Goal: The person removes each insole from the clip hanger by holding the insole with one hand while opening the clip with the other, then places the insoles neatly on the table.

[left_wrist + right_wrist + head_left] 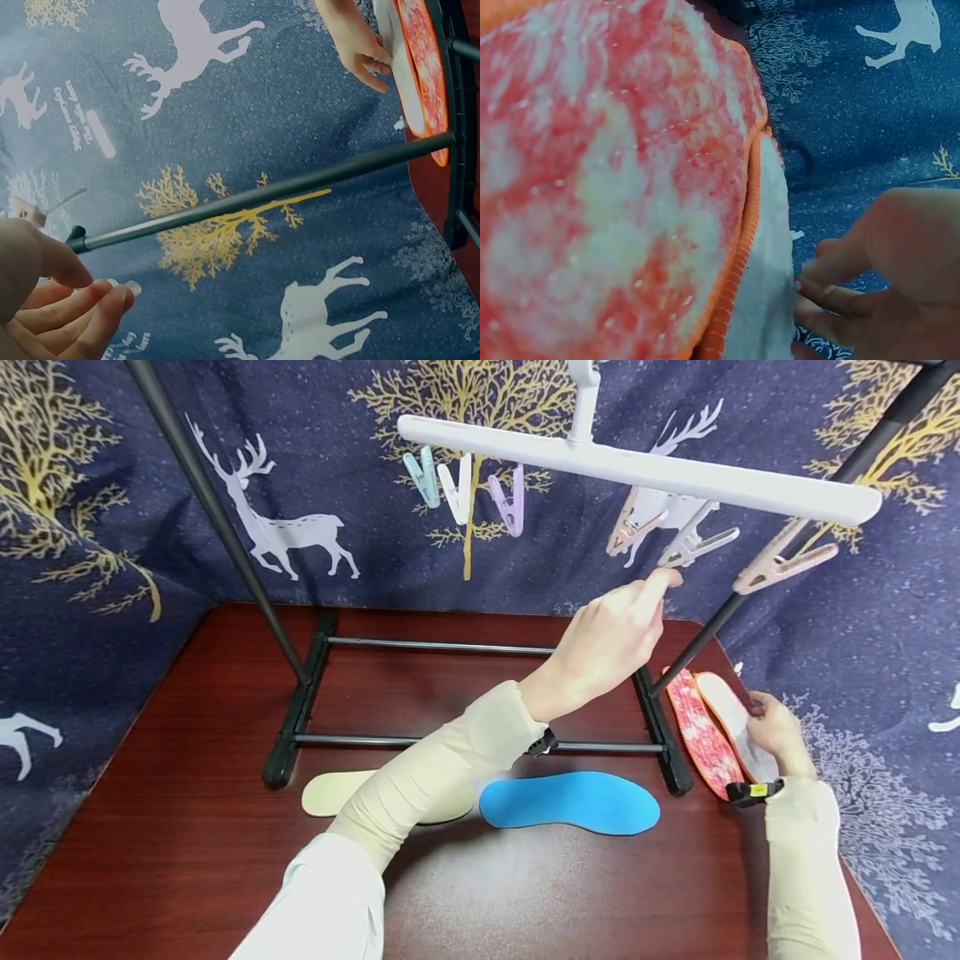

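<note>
A white hanger bar [637, 464] hangs over the table with several clothespins on it. My left hand [611, 631] is raised under its right half and pinches the grey clothespin [688, 542]; in the left wrist view, small pale ends show between the fingers of the left hand [71, 300]. At the table's right edge, my right hand [776, 731] touches the outer edge of an insole with its pale side up [738, 718], fingers loosely bent. Beside that lies a red-and-white fuzzy insole [607, 195] with orange edging, partly overlapping it in the right wrist view.
Pink clothespins [783, 564] hang near my left hand; teal, white and purple ones [510, 502] hang farther left. The black rack's posts [225, 527] stand on both sides. A blue insole [570, 802] and a cream insole [337, 792] lie in front, the cream one partly behind my forearm.
</note>
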Demonstrator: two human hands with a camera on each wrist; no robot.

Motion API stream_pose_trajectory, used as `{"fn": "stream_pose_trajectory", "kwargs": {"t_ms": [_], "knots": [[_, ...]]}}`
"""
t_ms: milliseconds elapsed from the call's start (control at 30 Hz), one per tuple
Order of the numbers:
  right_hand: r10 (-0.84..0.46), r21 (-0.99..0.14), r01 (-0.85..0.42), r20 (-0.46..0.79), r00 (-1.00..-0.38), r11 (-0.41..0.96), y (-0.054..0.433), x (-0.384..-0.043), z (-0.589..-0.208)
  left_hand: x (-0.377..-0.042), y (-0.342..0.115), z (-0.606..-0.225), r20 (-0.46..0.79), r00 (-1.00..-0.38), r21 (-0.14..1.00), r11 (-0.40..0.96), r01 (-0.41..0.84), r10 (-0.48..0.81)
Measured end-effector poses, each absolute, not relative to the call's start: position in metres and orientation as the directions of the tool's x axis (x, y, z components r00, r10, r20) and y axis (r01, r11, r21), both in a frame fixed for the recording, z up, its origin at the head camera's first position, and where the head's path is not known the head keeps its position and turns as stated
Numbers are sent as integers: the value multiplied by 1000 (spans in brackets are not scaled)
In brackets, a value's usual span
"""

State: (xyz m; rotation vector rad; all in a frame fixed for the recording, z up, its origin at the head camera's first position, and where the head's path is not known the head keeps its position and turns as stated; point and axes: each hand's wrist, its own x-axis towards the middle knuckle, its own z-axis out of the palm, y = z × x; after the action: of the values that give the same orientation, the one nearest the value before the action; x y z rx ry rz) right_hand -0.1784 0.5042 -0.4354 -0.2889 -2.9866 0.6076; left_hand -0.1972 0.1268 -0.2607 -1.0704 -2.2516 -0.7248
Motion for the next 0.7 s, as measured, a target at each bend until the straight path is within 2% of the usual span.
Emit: {"fn": "stream_pose_trajectory", "kwargs": {"t_ms": [233, 467, 600, 700], "knots": [[182, -381, 143, 69, -981, 914, 502, -180, -438, -209, 118, -260, 630, -607, 258, 607, 751, 483], [163, -394, 110, 104, -981, 912, 493, -184, -433, -224, 111, -261, 627, -628, 288, 611, 737, 462], [188, -411, 94, 196, -962, 907, 482, -183, -425, -229, 108, -263, 617, -626, 279, 611, 740, 477], [275, -447, 110, 322, -906, 888, 467, -181, -417, -235, 102, -269, 603, -617, 256, 609, 750, 506]]}}
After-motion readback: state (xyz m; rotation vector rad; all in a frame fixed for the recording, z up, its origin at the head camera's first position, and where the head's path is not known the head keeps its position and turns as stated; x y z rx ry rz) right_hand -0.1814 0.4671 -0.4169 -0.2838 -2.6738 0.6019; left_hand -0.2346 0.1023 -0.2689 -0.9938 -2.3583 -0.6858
